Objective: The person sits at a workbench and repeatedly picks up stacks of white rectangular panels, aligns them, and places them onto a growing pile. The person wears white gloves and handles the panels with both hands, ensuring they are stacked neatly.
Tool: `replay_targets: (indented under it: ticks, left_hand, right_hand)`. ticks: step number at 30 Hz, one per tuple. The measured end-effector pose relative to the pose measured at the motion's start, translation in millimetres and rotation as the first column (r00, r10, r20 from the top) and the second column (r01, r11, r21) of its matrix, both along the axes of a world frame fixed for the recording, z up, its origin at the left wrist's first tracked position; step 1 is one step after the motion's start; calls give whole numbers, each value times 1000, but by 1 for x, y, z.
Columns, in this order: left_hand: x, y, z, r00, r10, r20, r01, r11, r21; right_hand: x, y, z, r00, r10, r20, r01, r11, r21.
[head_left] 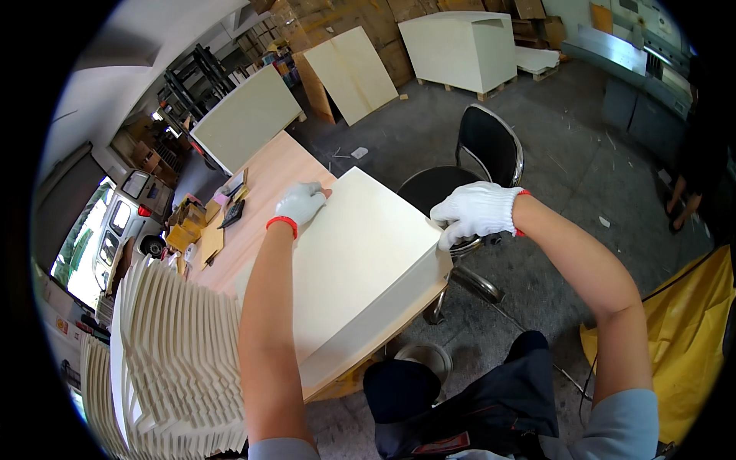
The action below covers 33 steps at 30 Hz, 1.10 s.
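A thick stack of smooth white sheets (364, 249) lies near the table's right edge, its sides nearly even. My left hand (301, 205), in a white knit glove with a red cuff, is closed against the stack's far left edge, a bare fingertip showing at the far end. At the right corner my right hand (477, 212), gloved alike, has its fingers bent round the edge, thumb low against the side. Some fingertips of both hands are hidden. Beside my left forearm stands a tall pile of wavy-edged white sheets (180, 353).
The wooden table (280, 165) carries a black calculator (232, 214) and small boxes on its left. A black chair (491, 142) stands close beyond the right corner. Yellow sheeting (690, 322) hangs at right. Further off are pallets of white board (460, 54) and a person's legs (681, 192).
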State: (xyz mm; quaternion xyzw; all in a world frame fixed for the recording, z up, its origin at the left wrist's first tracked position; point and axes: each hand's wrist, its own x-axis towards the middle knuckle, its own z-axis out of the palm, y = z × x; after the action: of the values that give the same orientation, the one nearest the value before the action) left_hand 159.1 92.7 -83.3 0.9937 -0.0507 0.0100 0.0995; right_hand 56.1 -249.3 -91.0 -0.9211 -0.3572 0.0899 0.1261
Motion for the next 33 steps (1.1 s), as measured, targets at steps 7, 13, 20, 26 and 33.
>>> replay_targets:
  ticks: [7, 13, 20, 26, 33]
  left_hand:
    - [-61, -38, -3, 842, -194, 504, 268, 960, -77]
    - [-155, -82, 5, 936, -306, 172, 321, 944, -71]
    - [-158, -83, -17, 928, -243, 283, 286, 950, -122]
    - [-160, -86, -24, 917, -294, 271, 385, 830, -404]
    - [-160, -80, -19, 943, -297, 152, 326, 723, -610]
  right_hand:
    - [-8, -9, -33, 835, -129, -535, 419, 780, 465]
    - [-34, 26, -36, 894, -448, 21, 405, 828, 388]
    - [-20, 44, -22, 738, -298, 605, 91, 933, 348]
    - [-19, 59, -29, 915, -385, -116, 337, 578, 743]
    - [-30, 67, -40, 872, -476, -116, 348, 434, 831]
